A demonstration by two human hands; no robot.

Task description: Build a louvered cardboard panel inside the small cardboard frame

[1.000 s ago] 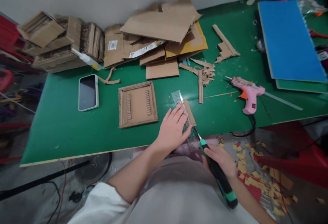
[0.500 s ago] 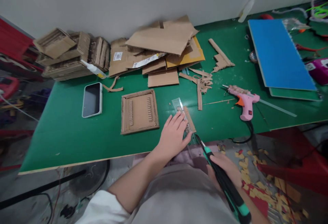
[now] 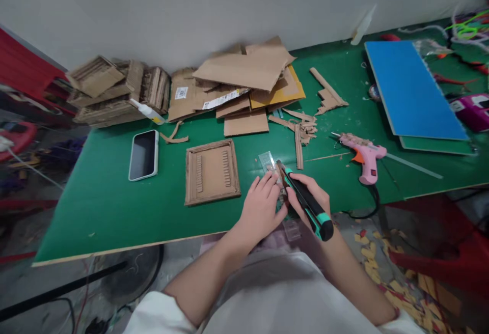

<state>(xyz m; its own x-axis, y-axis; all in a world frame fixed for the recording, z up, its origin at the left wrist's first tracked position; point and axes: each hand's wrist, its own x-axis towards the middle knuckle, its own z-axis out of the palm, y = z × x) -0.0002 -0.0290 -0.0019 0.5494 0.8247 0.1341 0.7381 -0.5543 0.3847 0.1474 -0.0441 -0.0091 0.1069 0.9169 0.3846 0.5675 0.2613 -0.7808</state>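
My left hand [image 3: 260, 211] lies flat with its fingers extended over a clear plastic ruler [image 3: 266, 159], pressing it to the green table. The ruler's near end sticks out past the table's front edge. Wrapped in my right hand [image 3: 320, 194] is a black and green utility knife [image 3: 308, 202]. Its blade end points away from me and meets the ruler's right side, by the fingertips of my left hand. Of the small cardboard strip beside the ruler, most is hidden by the knife and hands. Left of them rests a square cardboard tray [image 3: 188, 176] with two notched strips inside.
A pink glue gun [image 3: 369, 158] lies on the right, near a blue board [image 3: 414, 89]. Cardboard sheets [image 3: 244, 69] and stacked cardboard frames [image 3: 103, 115] stand along the wall. A phone [image 3: 144, 156], glue bottle [image 3: 148, 111] and cardboard scraps [image 3: 305, 129] are around. The table's front edge [image 3: 126, 246] is close.
My right hand has brought the knife up and left from beyond the table edge to the ruler's right side. The left hand stays on the ruler. The view has shifted slightly.
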